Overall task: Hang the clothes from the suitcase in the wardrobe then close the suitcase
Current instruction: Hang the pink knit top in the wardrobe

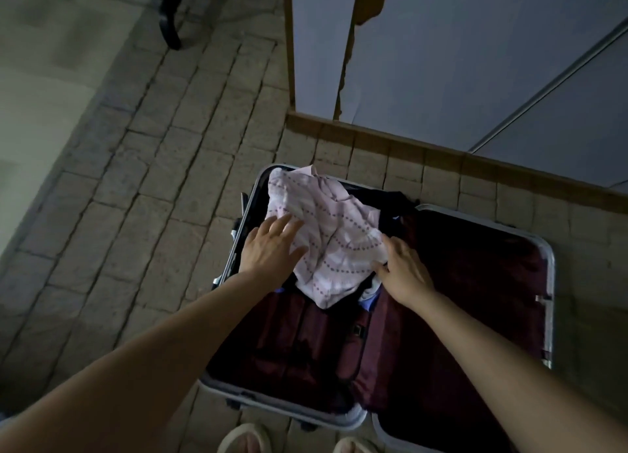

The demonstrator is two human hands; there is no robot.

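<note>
An open suitcase (pixel 548 282) with a silver frame and dark red lining lies flat on the tiled floor. A pale pink garment (pixel 326 228) with dotted stripes lies crumpled in its left half, on top of darker clothes. My left hand (pixel 272 245) rests flat on the garment's left side with fingers spread. My right hand (pixel 402 269) pinches the garment's right edge. The wardrobe (pixel 441 62), with pale doors and a wooden base, stands just behind the suitcase.
A dark furniture leg (pixel 170 21) stands at the top left on the floor. A pale rug or mat (pixel 44 89) covers the left side. My slippered feet (pixel 244 439) are at the suitcase's near edge.
</note>
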